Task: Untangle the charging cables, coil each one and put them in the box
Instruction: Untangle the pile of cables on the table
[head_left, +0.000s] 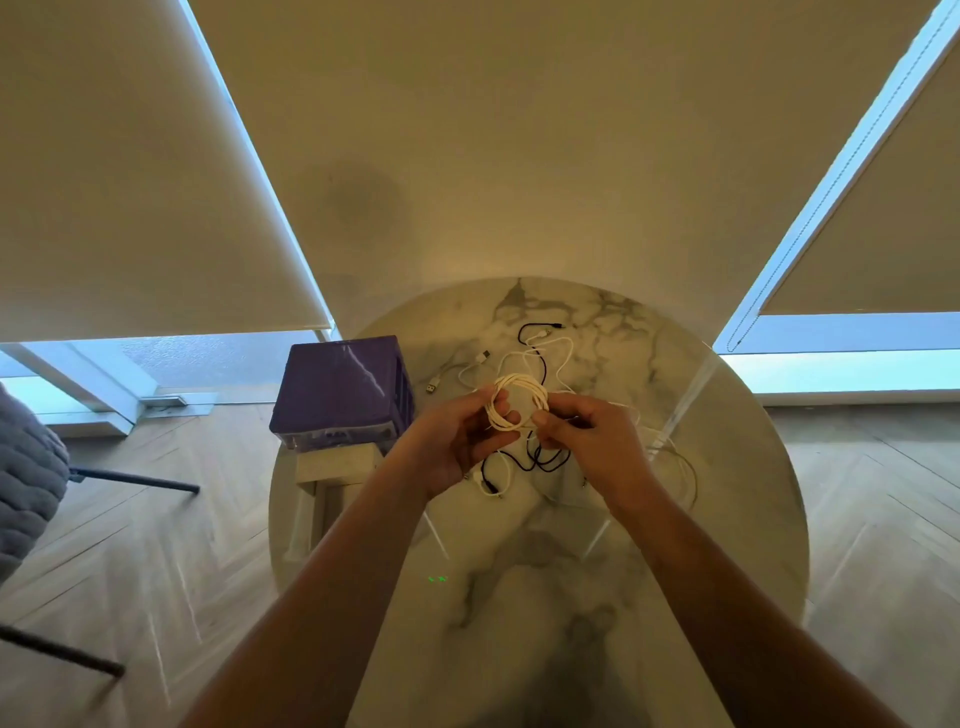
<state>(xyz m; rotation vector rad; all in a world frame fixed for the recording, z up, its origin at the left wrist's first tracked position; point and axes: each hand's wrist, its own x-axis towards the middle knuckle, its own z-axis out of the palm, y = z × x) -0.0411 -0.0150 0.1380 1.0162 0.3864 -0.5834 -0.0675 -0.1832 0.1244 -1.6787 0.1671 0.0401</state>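
Two hands meet over the middle of the round marble bench (675, 597), and between them I see a cream-white charging cable (517, 402) wound into a small ring of several loops, held up off the surface. My left hand (457, 444) sits palm-up under the ring's left side, thumb and fingers curled through and around the loops so it is closed on the coil. My right hand (587, 441) faces it from the other side, fingertips pinched narrowly on the ring's right edge, also gripping the same white cable. The coil looks fairly tidy, its strands lying close together, slightly oval, with a loose strand trailing from its lower part toward the bench. Below and beyond the hands the remaining cables lie in a loose tangle on the bench: a black cable (548, 460) loops just under my hands and another black stretch curves at the far side near a small plug, while pale grey-white cables (467, 371) with USB plugs spread to the left of the tangle. More thin pale cable runs out to the right of my right wrist; I cannot tell which lead it belongs to. A purple box (337, 395) stands at the bench's left edge, just beside the tangle and apart from the coil; from here I cannot see inside it.
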